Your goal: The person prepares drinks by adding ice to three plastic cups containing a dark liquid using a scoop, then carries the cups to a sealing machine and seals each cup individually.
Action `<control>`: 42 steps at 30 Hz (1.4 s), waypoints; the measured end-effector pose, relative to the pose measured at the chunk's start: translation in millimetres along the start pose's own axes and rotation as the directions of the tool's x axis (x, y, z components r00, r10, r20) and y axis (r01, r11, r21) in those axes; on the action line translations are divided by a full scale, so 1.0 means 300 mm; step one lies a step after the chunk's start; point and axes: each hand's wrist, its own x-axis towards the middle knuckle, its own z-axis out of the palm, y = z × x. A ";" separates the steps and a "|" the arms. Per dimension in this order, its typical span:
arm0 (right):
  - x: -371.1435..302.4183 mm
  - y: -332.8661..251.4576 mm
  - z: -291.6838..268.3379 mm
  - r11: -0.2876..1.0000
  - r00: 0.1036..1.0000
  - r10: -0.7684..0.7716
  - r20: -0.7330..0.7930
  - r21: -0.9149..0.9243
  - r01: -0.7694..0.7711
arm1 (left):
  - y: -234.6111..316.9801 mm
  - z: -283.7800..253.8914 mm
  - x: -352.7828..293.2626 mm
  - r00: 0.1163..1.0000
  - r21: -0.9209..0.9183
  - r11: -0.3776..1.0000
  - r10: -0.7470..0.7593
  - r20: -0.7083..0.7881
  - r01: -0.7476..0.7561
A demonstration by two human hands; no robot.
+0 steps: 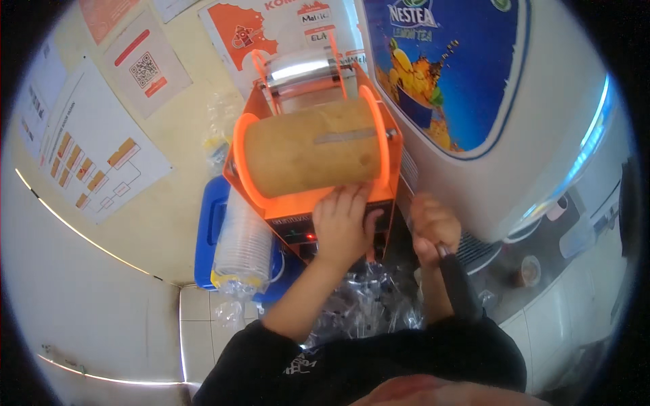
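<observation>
An orange cup sealing machine [308,200] stands in front of me with a wide roll of brown film [298,152] mounted between two orange discs. A strip of grey tape lies along the roll's right half. My left hand [342,220] rests over the machine's front edge below the roll, fingers extended and thumb apart, holding nothing. A small red light glows beside its wrist. To the right of the machine, my right hand [433,227] is closed around a lever handle [460,281], whose black grip slants down toward my right sleeve.
Left of the machine lies a sleeve of stacked clear plastic cups [242,243] against a blue container [210,223]. A large white drink dispenser [535,135] crowds the right side. Clear plastic wrapping [369,301] lies below the machine. A small cup [530,271] sits on the dark counter.
</observation>
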 end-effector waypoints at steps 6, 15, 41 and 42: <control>0.034 -0.035 -0.009 0.995 0.998 0.045 0.034 -0.090 -0.041 | -0.003 -0.004 0.017 0.998 0.017 0.998 0.059 -0.024 -0.059; 0.280 -0.049 0.129 0.942 0.948 0.257 -0.189 -0.169 -0.290 | -0.008 -0.021 0.002 0.991 0.203 0.978 0.014 0.130 -0.040; 0.613 0.084 0.145 0.714 0.764 0.444 -0.468 -0.330 -0.617 | 0.058 -0.020 0.045 0.997 0.127 0.990 0.060 0.053 -0.066; 0.637 0.104 0.125 0.740 0.742 0.523 -0.420 -0.208 -0.640 | 0.057 -0.020 0.043 0.997 0.115 0.991 0.064 0.036 -0.068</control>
